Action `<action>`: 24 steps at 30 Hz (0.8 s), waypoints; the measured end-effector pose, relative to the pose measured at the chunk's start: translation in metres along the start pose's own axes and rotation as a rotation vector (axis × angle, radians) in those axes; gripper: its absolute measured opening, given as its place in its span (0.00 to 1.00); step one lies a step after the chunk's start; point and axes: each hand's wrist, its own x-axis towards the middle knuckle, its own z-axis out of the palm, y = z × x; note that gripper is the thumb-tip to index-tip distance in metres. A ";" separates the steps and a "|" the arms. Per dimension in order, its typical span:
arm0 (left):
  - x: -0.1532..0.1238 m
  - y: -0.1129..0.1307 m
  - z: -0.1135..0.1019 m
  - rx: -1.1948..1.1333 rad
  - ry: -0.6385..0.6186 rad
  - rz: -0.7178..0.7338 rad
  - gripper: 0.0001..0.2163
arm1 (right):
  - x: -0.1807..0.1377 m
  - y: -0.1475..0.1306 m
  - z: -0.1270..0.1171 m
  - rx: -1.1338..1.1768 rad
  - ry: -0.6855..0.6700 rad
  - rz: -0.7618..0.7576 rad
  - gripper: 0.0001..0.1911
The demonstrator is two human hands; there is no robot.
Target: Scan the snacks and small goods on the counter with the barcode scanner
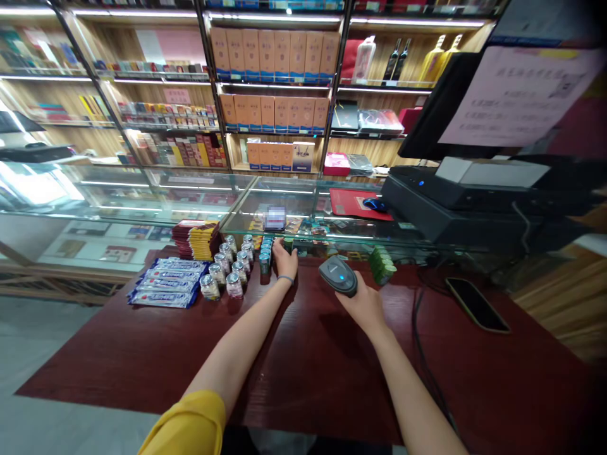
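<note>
My right hand [366,304] is wrapped round the handle of a dark grey barcode scanner [336,273], held above the counter with a small blue light lit. At the back of the counter, my left hand [285,261] has thumb and fingers around a small green container [288,244], partly hidden by the hand. Just left of it runs a row of small teal containers [265,254]. Beside those stand several clear jars [234,285] with silver lids. A group of small green containers [380,264] stands right of the scanner.
Blue-and-white packets [167,283] and a stack of yellow and maroon packs [195,240] sit at left. A phone [477,304] and a black cable [417,335] lie at right. Behind are a glass display case [279,189], a red mat [348,203] and a monitor [439,107].
</note>
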 end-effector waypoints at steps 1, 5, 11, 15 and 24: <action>0.000 -0.001 0.004 0.030 0.018 -0.023 0.25 | 0.000 0.000 0.000 -0.003 0.000 -0.005 0.20; 0.001 -0.003 0.012 0.124 0.049 -0.101 0.20 | -0.001 0.000 0.000 -0.016 0.007 -0.019 0.19; 0.000 -0.003 0.008 0.002 0.002 -0.055 0.17 | -0.001 -0.002 -0.002 -0.006 0.031 0.002 0.19; -0.011 0.002 -0.004 -0.226 -0.140 -0.162 0.20 | 0.000 0.000 -0.003 0.003 0.053 0.024 0.19; -0.033 0.015 -0.055 -0.863 -0.433 -0.670 0.14 | -0.008 -0.009 -0.009 -0.015 0.059 -0.077 0.20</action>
